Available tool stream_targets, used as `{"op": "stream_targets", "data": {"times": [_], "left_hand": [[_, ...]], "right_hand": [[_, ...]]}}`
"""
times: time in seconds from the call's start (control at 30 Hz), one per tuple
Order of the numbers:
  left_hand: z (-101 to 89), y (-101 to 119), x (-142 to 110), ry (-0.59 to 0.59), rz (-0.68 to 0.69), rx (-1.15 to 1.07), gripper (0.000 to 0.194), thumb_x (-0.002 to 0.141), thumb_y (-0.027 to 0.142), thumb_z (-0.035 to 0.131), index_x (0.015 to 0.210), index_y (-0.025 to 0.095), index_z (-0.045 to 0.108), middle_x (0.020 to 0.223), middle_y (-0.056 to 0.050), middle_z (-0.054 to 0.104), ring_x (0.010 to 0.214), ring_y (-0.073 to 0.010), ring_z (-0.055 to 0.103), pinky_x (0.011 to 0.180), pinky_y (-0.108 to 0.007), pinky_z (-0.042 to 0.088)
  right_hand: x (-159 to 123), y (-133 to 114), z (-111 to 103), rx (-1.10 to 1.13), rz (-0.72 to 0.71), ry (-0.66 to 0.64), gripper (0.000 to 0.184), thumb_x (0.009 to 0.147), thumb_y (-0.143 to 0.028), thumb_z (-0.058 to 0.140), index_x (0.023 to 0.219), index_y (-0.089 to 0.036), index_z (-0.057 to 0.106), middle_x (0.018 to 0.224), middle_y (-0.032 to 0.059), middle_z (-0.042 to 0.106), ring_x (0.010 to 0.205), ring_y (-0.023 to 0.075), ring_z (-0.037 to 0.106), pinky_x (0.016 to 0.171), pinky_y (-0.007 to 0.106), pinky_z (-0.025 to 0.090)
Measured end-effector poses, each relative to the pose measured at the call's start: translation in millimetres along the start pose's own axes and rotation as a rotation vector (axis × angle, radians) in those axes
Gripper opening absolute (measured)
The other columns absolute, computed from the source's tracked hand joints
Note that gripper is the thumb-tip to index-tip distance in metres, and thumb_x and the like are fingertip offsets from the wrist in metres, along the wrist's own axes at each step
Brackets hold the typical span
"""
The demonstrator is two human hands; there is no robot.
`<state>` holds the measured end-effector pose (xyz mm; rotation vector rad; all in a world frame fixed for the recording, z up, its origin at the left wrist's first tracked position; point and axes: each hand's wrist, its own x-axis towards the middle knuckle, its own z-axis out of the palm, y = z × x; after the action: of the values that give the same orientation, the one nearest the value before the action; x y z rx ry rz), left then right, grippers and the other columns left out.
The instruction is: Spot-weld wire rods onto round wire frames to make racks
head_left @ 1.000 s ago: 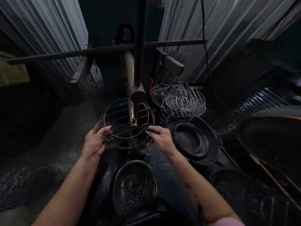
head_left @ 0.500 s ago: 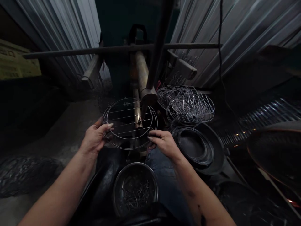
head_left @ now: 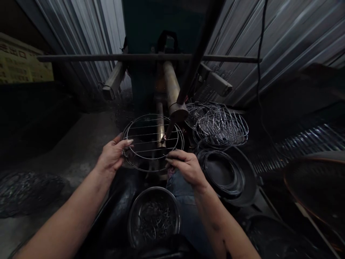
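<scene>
A round wire rack (head_left: 142,135), two rings joined by parallel cross wires, is held roughly level in front of me. My left hand (head_left: 114,153) grips its left rim, thumb on top and fingers below. At its right front, my right hand (head_left: 185,165) is pinched closed, with a short piece of wire showing at the fingertips beside the inner ring. The rack lies between a thick upper metal cylinder (head_left: 174,86) with a slanting pointed rod and a brass-coloured lower rod (head_left: 161,131). The pointed tip sits close to the rack's right half; contact is unclear.
A metal bowl (head_left: 130,219) of short wire pieces sits at my lap. Right of the machine are a heap of wire racks (head_left: 222,126) and wire coils (head_left: 238,180) in a dark pan. A long horizontal bar (head_left: 107,58) crosses ahead. A yellow crate (head_left: 24,64) stands left.
The view has shifted slightly, moving the machine rightward in the picture. My right fingertips have moved a little left along the rack's front rim. My left hand keeps its grip.
</scene>
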<state>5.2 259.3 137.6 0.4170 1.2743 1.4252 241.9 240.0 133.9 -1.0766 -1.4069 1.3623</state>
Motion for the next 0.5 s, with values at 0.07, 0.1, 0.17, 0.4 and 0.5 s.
{"op": "stream_targets", "data": {"times": [0.07,0.1,0.17,0.4,0.5], "left_hand": [[-2.2,0.5,-4.3,-0.016,0.026,-0.017,0.052,0.045,0.010,0.080,0.094,0.014,0.062,0.067,0.000,0.060,0.052,-0.0150,0.059,0.039,-0.022,0.046],[-3.4,0.8,-5.6,-0.021,0.035,-0.027,0.052,0.046,0.010,0.080,0.095,0.014,0.062,0.066,0.000,0.060,0.050,-0.0139,0.057,0.040,-0.022,0.046],[-4.9,1.1,-5.7,-0.016,0.031,-0.038,0.050,0.047,0.010,0.080,0.094,0.014,0.063,0.065,0.001,0.059,0.048,-0.0129,0.056,0.041,-0.022,0.046],[-0.3,3.3,5.9,0.008,0.025,-0.017,0.042,0.050,0.008,0.077,0.088,0.014,0.061,0.068,0.000,0.060,0.054,-0.0164,0.061,0.041,-0.023,0.047],[1.7,7.7,7.8,0.041,0.030,-0.008,0.041,0.050,0.007,0.077,0.087,0.014,0.060,0.069,-0.001,0.061,0.054,-0.0162,0.062,0.042,-0.023,0.048]], "right_hand": [[-1.2,3.2,-2.8,0.007,0.030,0.009,0.014,0.067,-0.029,0.073,0.074,-0.017,0.073,0.065,0.0004,0.064,0.051,0.0117,0.059,0.049,0.023,0.049],[-1.3,5.0,-3.7,0.006,0.044,0.004,0.014,0.066,-0.029,0.073,0.073,-0.017,0.073,0.065,0.0005,0.064,0.051,0.0117,0.059,0.049,0.023,0.049],[-0.2,8.1,-3.6,-0.010,0.070,0.006,0.017,0.066,-0.030,0.072,0.075,-0.015,0.073,0.063,0.0010,0.065,0.050,0.0119,0.059,0.048,0.023,0.049],[8.6,9.0,2.4,-0.114,0.106,0.137,0.027,0.069,-0.032,0.064,0.084,-0.012,0.073,0.053,0.0009,0.063,0.040,0.0117,0.054,0.040,0.022,0.044],[9.9,4.9,3.4,-0.100,0.110,0.097,0.023,0.066,-0.032,0.069,0.077,-0.013,0.073,0.054,0.0018,0.064,0.043,0.0127,0.057,0.043,0.022,0.046]]}}
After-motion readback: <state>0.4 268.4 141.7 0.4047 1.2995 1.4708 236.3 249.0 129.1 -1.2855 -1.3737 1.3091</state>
